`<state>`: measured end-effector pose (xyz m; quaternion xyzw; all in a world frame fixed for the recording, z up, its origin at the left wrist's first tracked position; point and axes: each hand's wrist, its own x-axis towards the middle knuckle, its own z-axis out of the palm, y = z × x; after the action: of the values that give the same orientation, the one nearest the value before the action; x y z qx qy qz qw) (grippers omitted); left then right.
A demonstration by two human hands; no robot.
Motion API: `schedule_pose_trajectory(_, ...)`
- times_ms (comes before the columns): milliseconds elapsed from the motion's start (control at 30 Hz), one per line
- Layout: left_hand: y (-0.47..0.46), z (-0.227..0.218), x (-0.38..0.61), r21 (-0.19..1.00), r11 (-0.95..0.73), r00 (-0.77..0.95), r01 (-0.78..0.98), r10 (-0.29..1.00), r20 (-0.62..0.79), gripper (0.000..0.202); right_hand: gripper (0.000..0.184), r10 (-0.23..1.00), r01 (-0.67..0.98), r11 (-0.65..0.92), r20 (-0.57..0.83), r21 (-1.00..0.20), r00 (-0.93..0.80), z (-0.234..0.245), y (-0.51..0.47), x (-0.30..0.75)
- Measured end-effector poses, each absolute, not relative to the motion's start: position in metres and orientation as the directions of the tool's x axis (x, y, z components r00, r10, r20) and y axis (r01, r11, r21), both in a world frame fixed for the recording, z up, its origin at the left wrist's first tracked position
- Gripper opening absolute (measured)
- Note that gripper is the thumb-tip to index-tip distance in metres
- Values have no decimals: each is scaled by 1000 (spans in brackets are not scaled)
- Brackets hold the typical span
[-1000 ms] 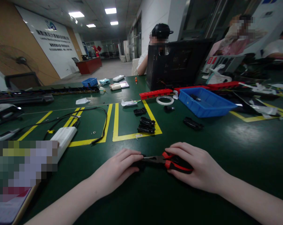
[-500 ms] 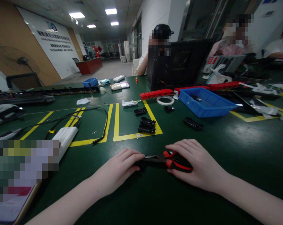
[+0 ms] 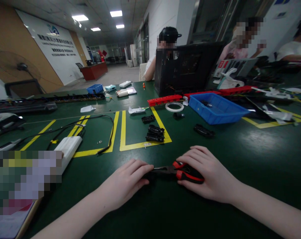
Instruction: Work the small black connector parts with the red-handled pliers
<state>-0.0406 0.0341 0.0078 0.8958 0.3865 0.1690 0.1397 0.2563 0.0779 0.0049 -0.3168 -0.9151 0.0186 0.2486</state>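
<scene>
My right hand [image 3: 207,172] is wrapped round the red and black handles of a pair of needle-nose pliers [image 3: 169,169], whose jaws point left. At the jaw tips, the fingers of my left hand [image 3: 134,174] are pinched together. A dark shape shows under those fingertips, but its kind is hidden by the fingers and shadow. Beyond my hands, two black plastic parts [image 3: 155,133] lie side by side within a yellow-taped box, with another black part [image 3: 148,118] behind them. One more black part [image 3: 204,130] rests to the right, outside the tape.
A blue bin [image 3: 218,111] stands at the back right, beside a tape roll [image 3: 174,106] and a red strip [image 3: 165,100]. On the left are a white power bank [image 3: 68,147] and a black cable [image 3: 112,129]. A person [image 3: 150,68] sits behind a large black case [image 3: 187,68].
The view has shifted slightly, moving the scene a little left. Both hands keep their places at the pliers, with no clear change in grip.
</scene>
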Motion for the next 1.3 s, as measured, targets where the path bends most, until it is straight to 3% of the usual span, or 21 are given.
schedule_pose_trajectory(400,30,7,-40,93,-757,729,646,649,217,42,37,520,508,845,475,-167,-710,6,77,260)
schedule_pose_trajectory(700,31,9,-39,57,-772,745,634,628,224,42,35,527,498,844,477,-198,-704,6,75,258)
schedule_pose_trajectory(867,31,9,-38,113,-750,725,652,660,196,40,35,536,508,839,466,-196,-704,6,76,258)
schedule_pose_trajectory(1300,37,9,-45,471,-665,685,579,710,160,44,41,497,515,849,506,-117,-705,3,79,261)
